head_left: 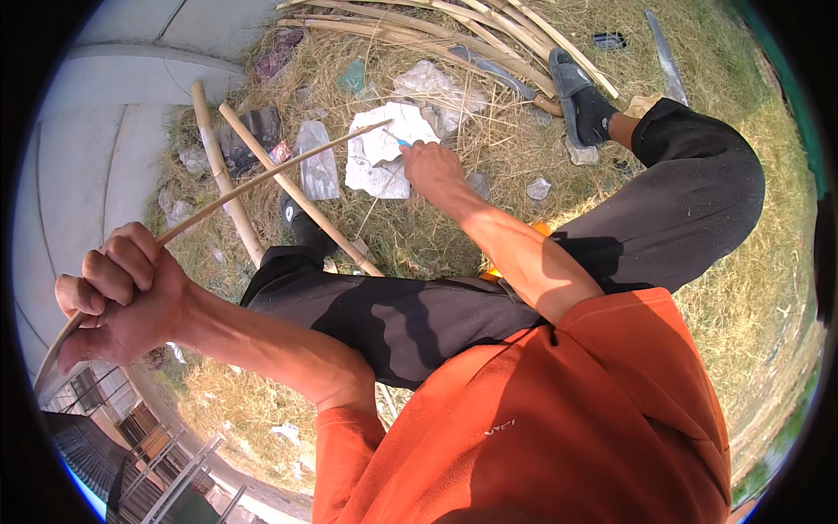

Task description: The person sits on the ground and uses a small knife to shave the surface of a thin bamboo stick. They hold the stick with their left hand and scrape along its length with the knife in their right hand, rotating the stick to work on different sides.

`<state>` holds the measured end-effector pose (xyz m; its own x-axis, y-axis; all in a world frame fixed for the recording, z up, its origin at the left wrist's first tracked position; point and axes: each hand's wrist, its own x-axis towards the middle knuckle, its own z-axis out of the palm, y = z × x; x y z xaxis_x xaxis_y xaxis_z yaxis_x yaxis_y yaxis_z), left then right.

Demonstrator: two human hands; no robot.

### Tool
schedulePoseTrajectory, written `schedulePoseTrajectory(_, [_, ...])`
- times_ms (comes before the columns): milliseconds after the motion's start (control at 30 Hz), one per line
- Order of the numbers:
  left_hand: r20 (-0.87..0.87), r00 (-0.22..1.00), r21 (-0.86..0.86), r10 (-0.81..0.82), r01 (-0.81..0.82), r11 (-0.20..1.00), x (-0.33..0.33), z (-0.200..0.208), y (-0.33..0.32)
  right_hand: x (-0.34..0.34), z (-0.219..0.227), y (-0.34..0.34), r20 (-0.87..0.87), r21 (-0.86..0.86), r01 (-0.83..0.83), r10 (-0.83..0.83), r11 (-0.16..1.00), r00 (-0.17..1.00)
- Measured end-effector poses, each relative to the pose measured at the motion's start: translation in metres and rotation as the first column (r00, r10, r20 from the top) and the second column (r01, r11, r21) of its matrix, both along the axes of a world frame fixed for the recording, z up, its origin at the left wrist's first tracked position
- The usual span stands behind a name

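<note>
My left hand [131, 293] is closed around a long, thin wooden strip [262, 178], raised at the left. The strip slants away to the right, and its far tip hangs over a white stone slab [377, 182] on the ground. My right hand [434, 173] is closed at the slab's right side, close to the strip's tip. A small blue piece [402, 142] shows at its fingers; the rest of what it holds is hidden, so its kind cannot be told.
Two pale poles [221, 175] lie on dry grass left of the slab, beside a clear plastic piece [318, 162]. Several long split poles [419, 39] and a curved blade with a wooden handle [497, 72] lie ahead. A grey wall [78, 175] stands left. My sandalled foot [576, 100] is at right.
</note>
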<state>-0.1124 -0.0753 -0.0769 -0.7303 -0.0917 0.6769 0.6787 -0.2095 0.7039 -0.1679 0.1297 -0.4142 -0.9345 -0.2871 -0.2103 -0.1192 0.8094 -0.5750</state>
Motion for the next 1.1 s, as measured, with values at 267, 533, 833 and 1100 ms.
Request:
schedulePoseTrajectory(267, [0.075, 0.957, 0.091, 0.28, -0.286, 0.954, 0.011, 0.007, -0.012, 0.022, 0.029, 0.051, 0.321, -0.161, 0.204, -0.144, 0.966, 0.936])
schedulePoseTrajectory(533, [0.021, 1.0, 0.107, -0.024, 0.021, 0.994, 0.008, 0.001, -0.009, 0.035, 0.107, 0.024, 0.293, -0.471, 0.047, 0.106, 0.881, 0.95])
schedulePoseTrajectory(833, [0.149, 0.979, -0.106, 0.142, -0.127, 0.986, 0.009, 0.019, -0.002, 0.034, 0.102, 0.032, 0.197, -0.379, -0.048, 0.132, 0.924, 0.971])
schedulePoseTrajectory(1100, [0.162, 0.931, -0.073, 0.327, -0.32, 0.945, 0.006, 0.022, 0.019, 0.034, 0.048, 0.022, -0.067, -0.291, -0.12, 0.104, 0.949, 0.992])
